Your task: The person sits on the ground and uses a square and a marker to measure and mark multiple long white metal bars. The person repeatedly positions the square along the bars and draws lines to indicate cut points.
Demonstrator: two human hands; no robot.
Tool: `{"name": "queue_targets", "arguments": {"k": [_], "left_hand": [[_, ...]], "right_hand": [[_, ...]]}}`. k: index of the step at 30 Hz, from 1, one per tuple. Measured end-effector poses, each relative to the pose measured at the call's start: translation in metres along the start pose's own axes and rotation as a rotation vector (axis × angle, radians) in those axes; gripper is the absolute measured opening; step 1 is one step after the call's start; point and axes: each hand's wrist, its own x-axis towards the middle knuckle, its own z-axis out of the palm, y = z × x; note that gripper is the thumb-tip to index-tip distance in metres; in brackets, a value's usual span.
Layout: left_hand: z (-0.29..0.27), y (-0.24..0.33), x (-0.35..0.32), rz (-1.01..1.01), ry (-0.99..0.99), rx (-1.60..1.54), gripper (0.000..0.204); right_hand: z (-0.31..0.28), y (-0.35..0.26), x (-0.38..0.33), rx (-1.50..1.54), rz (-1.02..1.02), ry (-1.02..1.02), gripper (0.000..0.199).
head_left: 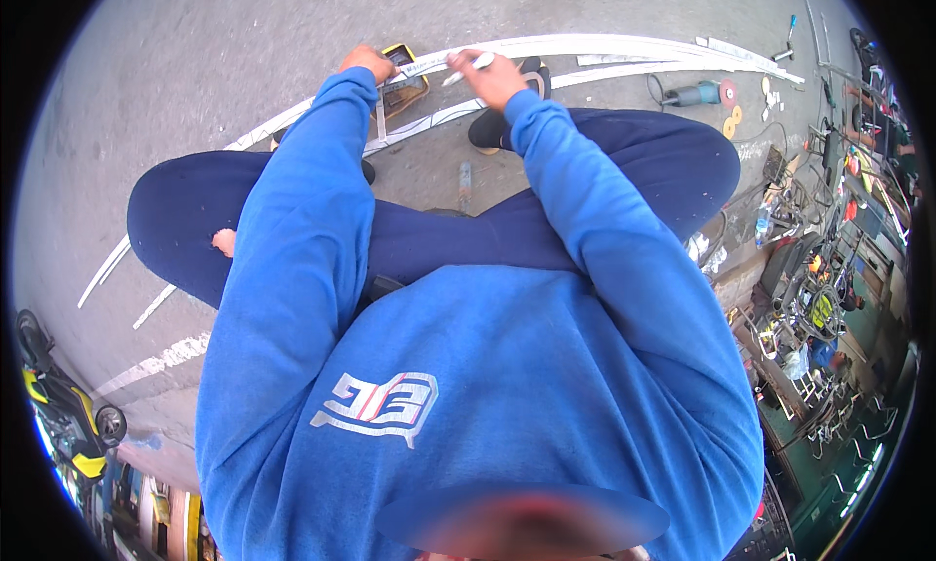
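Note:
My left hand [367, 62] is closed at the long white strip [556, 46], its fingers gripping the strip's edge. A short, narrow pale bar [381, 118] hangs from beside that hand across to a second white strip [425, 124]. My right hand [499, 81] pinches a white marker [472, 67] just over the long strip, a little right of my left hand. Dark marks show on the strip between the two hands. Below the strip, between my feet, is a yellow and black tool box [407, 95], partly hidden by the strip and my left hand.
On the grey floor to the right lie a teal angle grinder [694, 94] and yellow discs [729, 127]. A clear bottle [465, 183] is between my legs. Cables, tools and metal parts [819, 312] crowd the right side. A yellow and black motorcycle [73, 415] stands at lower left.

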Motion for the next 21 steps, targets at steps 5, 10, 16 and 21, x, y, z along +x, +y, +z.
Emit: {"name": "queue_targets", "arguments": {"k": [5, 10, 16, 21], "left_hand": [[-0.002, -0.002, -0.001, 0.028, -0.013, -0.004, 0.046], [-0.001, -0.002, 0.007, 0.016, -0.065, 0.010, 0.046], [-0.005, 0.001, 0.007, -0.033, -0.089, 0.007, 0.044], [0.001, -0.004, 0.017, -0.007, -0.101, 0.040, 0.044]], "right_hand": [[0.050, -0.015, -0.027, -0.368, -0.515, 0.029, 0.032], [0.073, -0.012, -0.031, -0.545, -0.464, -0.007, 0.029], [0.079, -0.013, -0.029, -0.596, -0.447, 0.042, 0.025], [0.083, -0.011, -0.028, -0.607, -0.452, 0.038, 0.024]]}}
